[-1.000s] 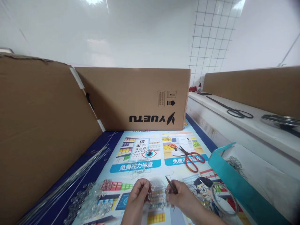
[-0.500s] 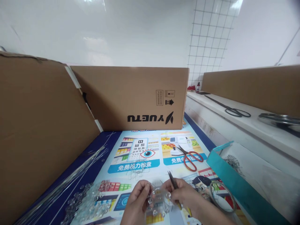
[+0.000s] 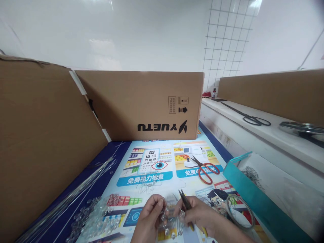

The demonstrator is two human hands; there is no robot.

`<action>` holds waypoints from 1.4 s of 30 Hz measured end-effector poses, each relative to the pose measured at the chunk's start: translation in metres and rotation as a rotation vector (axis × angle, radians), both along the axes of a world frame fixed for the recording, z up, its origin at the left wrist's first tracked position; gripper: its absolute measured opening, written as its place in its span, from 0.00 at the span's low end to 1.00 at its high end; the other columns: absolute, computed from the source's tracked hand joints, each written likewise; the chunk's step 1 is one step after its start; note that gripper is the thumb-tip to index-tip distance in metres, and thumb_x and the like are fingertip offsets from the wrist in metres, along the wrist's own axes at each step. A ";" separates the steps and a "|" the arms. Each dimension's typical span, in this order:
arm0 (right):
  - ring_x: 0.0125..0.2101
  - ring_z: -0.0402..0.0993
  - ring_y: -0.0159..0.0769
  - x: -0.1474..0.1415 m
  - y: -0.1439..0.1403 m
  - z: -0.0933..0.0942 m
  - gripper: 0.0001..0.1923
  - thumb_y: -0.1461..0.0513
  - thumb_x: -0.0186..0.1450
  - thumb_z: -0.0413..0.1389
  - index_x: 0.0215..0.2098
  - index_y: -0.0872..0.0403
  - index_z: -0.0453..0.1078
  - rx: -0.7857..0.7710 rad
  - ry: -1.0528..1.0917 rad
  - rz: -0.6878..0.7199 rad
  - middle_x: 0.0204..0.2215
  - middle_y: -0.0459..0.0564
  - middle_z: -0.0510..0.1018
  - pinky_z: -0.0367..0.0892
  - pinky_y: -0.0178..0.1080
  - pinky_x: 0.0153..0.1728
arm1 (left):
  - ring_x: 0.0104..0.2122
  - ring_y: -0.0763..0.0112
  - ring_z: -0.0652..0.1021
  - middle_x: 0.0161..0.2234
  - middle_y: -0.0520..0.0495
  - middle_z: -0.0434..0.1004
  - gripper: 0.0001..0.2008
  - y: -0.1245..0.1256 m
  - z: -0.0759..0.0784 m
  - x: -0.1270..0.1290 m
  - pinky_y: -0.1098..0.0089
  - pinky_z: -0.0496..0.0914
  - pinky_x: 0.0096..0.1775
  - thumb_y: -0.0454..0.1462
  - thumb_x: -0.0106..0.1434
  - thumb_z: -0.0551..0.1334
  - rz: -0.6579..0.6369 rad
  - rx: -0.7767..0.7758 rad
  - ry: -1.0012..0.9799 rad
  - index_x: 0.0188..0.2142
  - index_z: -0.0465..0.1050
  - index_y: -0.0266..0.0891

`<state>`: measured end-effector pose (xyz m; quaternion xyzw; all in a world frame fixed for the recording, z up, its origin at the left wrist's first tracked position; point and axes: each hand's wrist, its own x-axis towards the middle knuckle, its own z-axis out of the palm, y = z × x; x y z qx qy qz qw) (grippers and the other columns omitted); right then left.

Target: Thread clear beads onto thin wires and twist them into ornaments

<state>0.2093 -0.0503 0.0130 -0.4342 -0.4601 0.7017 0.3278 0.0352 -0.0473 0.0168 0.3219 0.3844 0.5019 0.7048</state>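
Left hand (image 3: 152,212): thumb and forefinger pinched on a clear-beaded thin wire piece (image 3: 167,231), which hangs between both hands above the colourful printed table cover (image 3: 126,190). Right hand (image 3: 198,210): curled round dark-tipped, yellow-handled pliers (image 3: 186,201), tips pointing away, probably to free its fingertips for the beadwork. Transparent loose beads (image 3: 101,221) and straight silvery wires (image 3: 81,185) lie leftward, presumably for easy reach.
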 end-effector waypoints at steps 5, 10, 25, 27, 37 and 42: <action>0.16 0.57 0.22 0.002 0.000 0.009 0.12 0.67 0.46 0.57 0.30 0.57 0.74 0.015 -0.063 -0.043 0.17 0.39 0.64 0.51 0.28 0.17 | 0.22 0.76 0.67 0.23 0.54 0.66 0.13 0.001 0.008 -0.003 0.75 0.60 0.23 0.44 0.54 0.64 0.002 0.025 0.046 0.26 0.66 0.39; 0.17 0.59 0.23 0.003 -0.001 0.013 0.13 0.67 0.47 0.57 0.32 0.58 0.73 -0.001 -0.067 -0.043 0.18 0.41 0.68 0.53 0.28 0.19 | 0.21 0.76 0.65 0.22 0.55 0.65 0.13 0.002 0.006 -0.006 0.75 0.60 0.23 0.46 0.55 0.63 -0.023 0.042 0.077 0.26 0.65 0.39; 0.21 0.67 0.28 0.002 0.004 0.008 0.13 0.63 0.48 0.59 0.33 0.59 0.72 -0.017 0.004 -0.043 0.19 0.44 0.71 0.54 0.29 0.20 | 0.21 0.76 0.65 0.21 0.55 0.65 0.14 0.002 -0.003 -0.004 0.76 0.60 0.23 0.46 0.55 0.63 0.004 0.111 0.163 0.26 0.65 0.39; 0.22 0.69 0.30 0.002 0.004 0.010 0.13 0.62 0.49 0.59 0.33 0.59 0.72 -0.025 0.020 -0.044 0.20 0.45 0.72 0.54 0.30 0.20 | 0.21 0.75 0.65 0.21 0.55 0.66 0.13 0.002 -0.001 -0.004 0.76 0.60 0.23 0.46 0.55 0.63 0.002 0.107 0.176 0.26 0.65 0.39; 0.21 0.69 0.30 0.002 0.004 -0.001 0.13 0.60 0.51 0.57 0.34 0.59 0.70 -0.062 0.060 -0.107 0.21 0.46 0.72 0.55 0.30 0.19 | 0.22 0.74 0.65 0.22 0.54 0.65 0.12 0.001 0.005 -0.007 0.76 0.60 0.25 0.46 0.59 0.59 0.038 0.148 0.300 0.27 0.64 0.40; 0.21 0.69 0.29 0.000 0.001 0.007 0.14 0.58 0.54 0.57 0.35 0.59 0.68 -0.005 -0.007 -0.109 0.24 0.46 0.73 0.56 0.30 0.20 | 0.22 0.75 0.64 0.24 0.54 0.66 0.12 0.003 -0.002 -0.012 0.76 0.60 0.26 0.45 0.62 0.56 0.005 0.187 0.353 0.28 0.64 0.40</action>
